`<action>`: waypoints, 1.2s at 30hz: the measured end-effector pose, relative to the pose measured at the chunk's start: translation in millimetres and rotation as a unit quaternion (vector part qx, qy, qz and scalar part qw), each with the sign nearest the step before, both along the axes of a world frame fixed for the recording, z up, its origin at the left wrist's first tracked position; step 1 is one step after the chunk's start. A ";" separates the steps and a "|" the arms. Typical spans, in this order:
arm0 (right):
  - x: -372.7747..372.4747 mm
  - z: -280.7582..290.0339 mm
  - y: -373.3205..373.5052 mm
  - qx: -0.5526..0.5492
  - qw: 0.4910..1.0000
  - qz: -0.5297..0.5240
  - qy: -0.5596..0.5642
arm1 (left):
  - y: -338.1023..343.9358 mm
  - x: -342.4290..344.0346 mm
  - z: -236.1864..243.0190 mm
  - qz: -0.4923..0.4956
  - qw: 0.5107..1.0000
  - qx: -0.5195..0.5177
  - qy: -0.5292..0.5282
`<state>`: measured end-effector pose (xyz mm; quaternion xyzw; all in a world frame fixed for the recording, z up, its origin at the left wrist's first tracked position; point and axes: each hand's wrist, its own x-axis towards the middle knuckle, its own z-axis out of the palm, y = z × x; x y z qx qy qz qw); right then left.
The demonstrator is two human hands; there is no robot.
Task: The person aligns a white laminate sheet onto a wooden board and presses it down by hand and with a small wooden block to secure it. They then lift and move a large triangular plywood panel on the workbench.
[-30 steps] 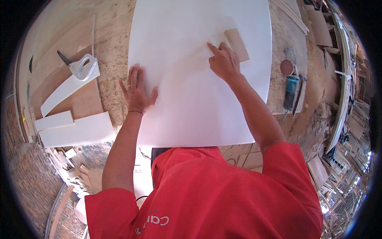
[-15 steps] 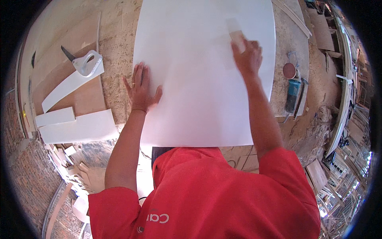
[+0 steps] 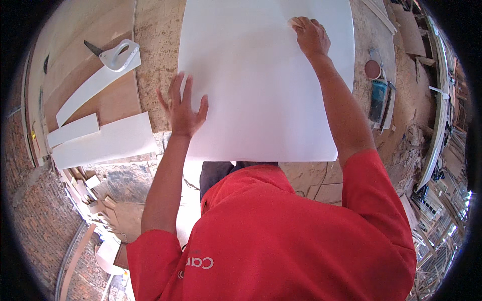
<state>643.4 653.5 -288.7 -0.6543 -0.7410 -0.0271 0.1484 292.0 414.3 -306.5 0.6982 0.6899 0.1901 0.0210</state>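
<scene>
A large white panel lies before me on the workbench. Near its far right part, my right hand is closed around a pale tan block, mostly covered by the fingers, with its end at the panel's surface. At the panel's left edge is my left hand, holding nothing, its fingers spread and slightly bent. Whether its fingertips touch the panel I cannot tell.
On the left, a handsaw with a white handle rests on a curved white offcut. Straight white offcuts lie nearer. To the right are a blue power tool and a round brown disc. Wood strips lie farther back.
The whole view has shifted, so bench and panel appear higher. My left hand's fingers have spread, and it sits nearer to me along the panel's edge. My right hand still grips the block.
</scene>
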 end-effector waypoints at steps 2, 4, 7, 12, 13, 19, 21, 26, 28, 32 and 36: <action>0.3 -11.8 -4.4 0.043 0.999 -0.006 0.004 | -45.8 -10.9 6.4 0.034 0.998 0.017 -0.053; -5.5 -22.1 -25.3 0.058 0.998 0.019 0.022 | -99.8 -24.9 10.2 0.108 0.988 0.002 -0.111; -32.2 -23.5 -81.9 0.064 0.995 0.069 0.024 | -170.0 -40.3 8.0 0.193 0.959 -0.021 -0.207; -66.5 -20.7 -228.3 0.072 0.985 0.143 0.066 | -197.4 -47.5 -11.1 0.286 0.793 -0.190 -0.503; -80.5 -5.9 -259.6 0.067 0.980 0.156 0.105 | -194.9 -48.7 -12.5 0.277 0.774 -0.208 -0.530; -115.0 32.2 -414.9 -0.085 0.959 0.222 0.152 | -174.7 -42.5 -20.0 0.238 0.650 -0.314 -0.650; -113.4 35.9 -442.7 -0.139 0.949 0.211 0.190 | -171.0 -37.4 -27.8 0.219 0.653 -0.310 -0.655; -102.4 37.8 -401.0 -0.080 0.936 -0.049 0.339 | -180.5 -45.8 -41.9 0.229 0.627 -0.282 -0.689; -105.7 46.1 -370.4 -0.071 0.942 -0.100 0.313 | -178.5 -47.2 -37.2 0.228 0.629 -0.277 -0.689; -143.1 63.6 -331.9 -0.091 0.979 -0.080 0.167 | -172.8 -51.1 -43.9 0.217 0.636 -0.294 -0.680; -165.9 21.5 -324.4 -0.005 0.998 0.047 0.029 | -162.2 -41.8 -40.0 0.230 0.641 -0.293 -0.671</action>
